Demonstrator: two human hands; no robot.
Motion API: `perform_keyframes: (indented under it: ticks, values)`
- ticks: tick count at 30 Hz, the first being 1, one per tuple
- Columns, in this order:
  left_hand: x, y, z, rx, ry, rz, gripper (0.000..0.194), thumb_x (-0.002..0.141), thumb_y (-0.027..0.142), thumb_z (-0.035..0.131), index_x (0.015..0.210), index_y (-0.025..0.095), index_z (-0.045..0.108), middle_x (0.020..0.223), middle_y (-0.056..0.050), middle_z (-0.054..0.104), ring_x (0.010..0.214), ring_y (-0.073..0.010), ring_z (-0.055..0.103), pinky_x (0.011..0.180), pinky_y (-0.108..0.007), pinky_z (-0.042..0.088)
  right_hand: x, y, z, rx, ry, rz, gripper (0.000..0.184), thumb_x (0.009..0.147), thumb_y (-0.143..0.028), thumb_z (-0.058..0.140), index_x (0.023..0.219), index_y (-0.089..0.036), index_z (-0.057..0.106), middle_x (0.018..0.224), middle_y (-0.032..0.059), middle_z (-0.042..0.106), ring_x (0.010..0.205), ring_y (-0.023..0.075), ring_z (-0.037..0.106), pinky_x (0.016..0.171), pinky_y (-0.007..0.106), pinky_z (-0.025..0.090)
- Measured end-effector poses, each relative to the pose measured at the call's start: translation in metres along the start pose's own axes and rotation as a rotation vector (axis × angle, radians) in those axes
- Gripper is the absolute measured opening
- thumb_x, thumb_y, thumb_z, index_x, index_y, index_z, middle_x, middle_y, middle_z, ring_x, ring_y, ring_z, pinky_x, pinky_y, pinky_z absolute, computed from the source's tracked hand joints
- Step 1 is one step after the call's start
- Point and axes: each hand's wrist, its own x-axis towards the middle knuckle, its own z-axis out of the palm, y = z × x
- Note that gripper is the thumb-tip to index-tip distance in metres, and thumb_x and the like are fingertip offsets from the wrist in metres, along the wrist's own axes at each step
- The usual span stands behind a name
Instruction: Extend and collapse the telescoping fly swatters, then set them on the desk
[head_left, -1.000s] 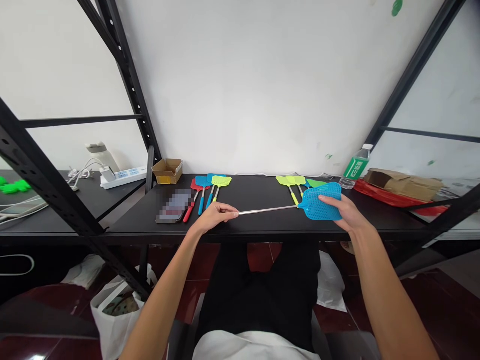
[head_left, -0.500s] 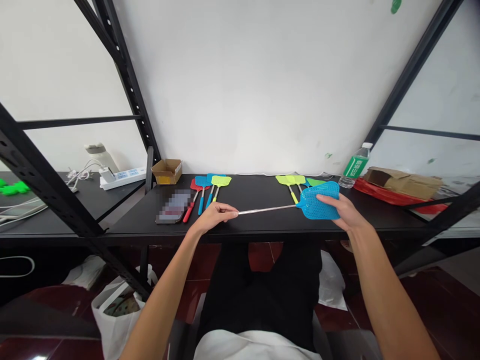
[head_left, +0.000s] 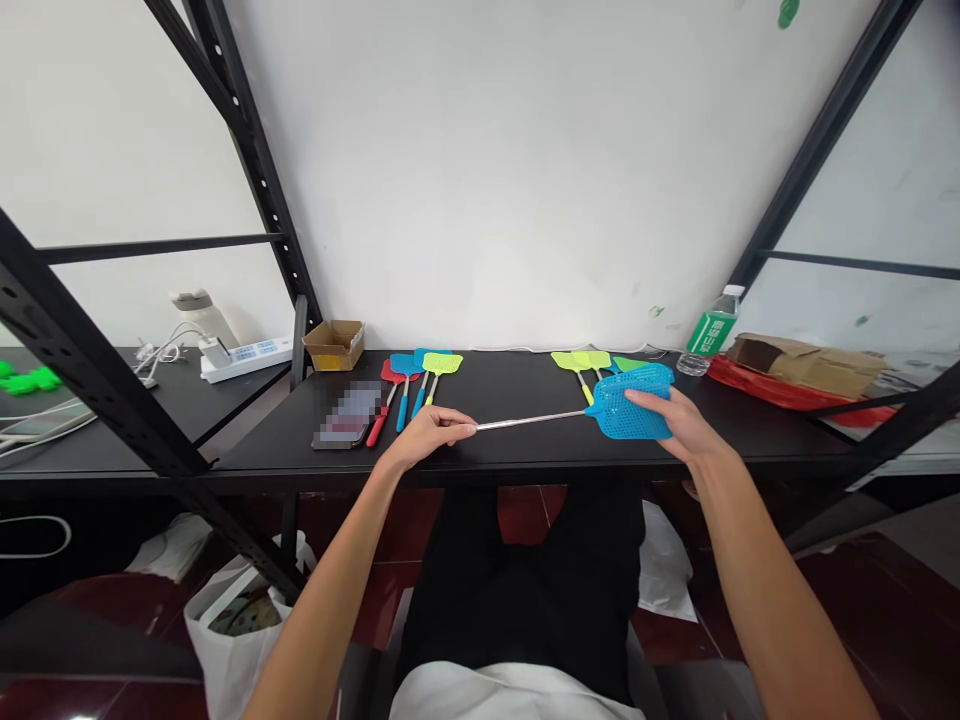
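A blue fly swatter [head_left: 634, 408] with a thin metal telescopic rod lies level between my two hands, above the front of the black table [head_left: 517, 385]. My left hand [head_left: 435, 432] is closed round the handle end, which the fingers hide. At the other end my right hand [head_left: 682, 420] grips the perforated head, thumb on top and fingers behind. Beyond my left hand lie a red fly swatter [head_left: 377, 426], blue ones and a yellow-green fly swatter [head_left: 442, 364]. Behind the held head are more swatters, including a yellow-green one [head_left: 571, 362] and a partly covered green one [head_left: 628, 364].
A phone [head_left: 349, 415] and a small cardboard box [head_left: 334, 346] are at the left. A water bottle [head_left: 712, 332] stands at the right beside a red bag with cardboard [head_left: 806, 366]. Black shelf posts [head_left: 259, 160] flank the table. A power strip [head_left: 247, 358] lies further left.
My right hand has moved slightly to the left with the swatter's head, so the exposed rod is a little shorter. My left hand stays in place.
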Motion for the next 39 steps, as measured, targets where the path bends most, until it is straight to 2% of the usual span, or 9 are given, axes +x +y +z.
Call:
perform_keyframes:
  ticks: [9,13,25,39]
  values:
    - [-0.001,0.003,0.001,0.001,-0.004,0.003,0.034,0.077,0.046,0.074,0.091,0.015,0.079,0.064,-0.001,0.060,0.060,-0.0115,0.047,0.056,-0.024,0.039,-0.001,0.000,0.004,-0.031,-0.005,-0.023,0.035,0.070,-0.037,0.085,0.100,-0.024,0.071,0.104,0.0074,0.077,0.100,0.0339,0.072,0.087,0.047,0.061]
    - [-0.002,0.005,0.002,-0.006,-0.002,0.003,0.034,0.077,0.046,0.074,0.091,0.015,0.079,0.064,-0.001,0.060,0.059,-0.0109,0.046,0.056,-0.024,0.039,-0.001,0.001,0.007,-0.014,0.012,-0.014,0.039,0.068,-0.036,0.086,0.102,-0.025,0.071,0.106,0.0065,0.077,0.101,0.0335,0.072,0.086,0.047,0.061]
    - [0.000,0.002,0.001,0.005,-0.004,-0.001,0.037,0.076,0.049,0.074,0.091,0.015,0.079,0.066,-0.002,0.060,0.060,-0.0114,0.045,0.056,-0.024,0.040,0.003,0.007,0.010,0.009,-0.077,-0.025,0.034,0.072,-0.037,0.084,0.101,-0.024,0.071,0.105,0.0065,0.077,0.100,0.0327,0.073,0.087,0.045,0.061]
    - [0.000,0.002,0.001,0.006,0.001,0.002,0.036,0.076,0.048,0.075,0.091,0.016,0.079,0.060,0.000,0.056,0.058,-0.0107,0.045,0.056,-0.023,0.039,0.004,0.009,0.016,0.014,-0.089,-0.009,0.035,0.069,-0.038,0.085,0.096,-0.022,0.072,0.104,0.0087,0.077,0.099,0.0337,0.073,0.087,0.047,0.060]
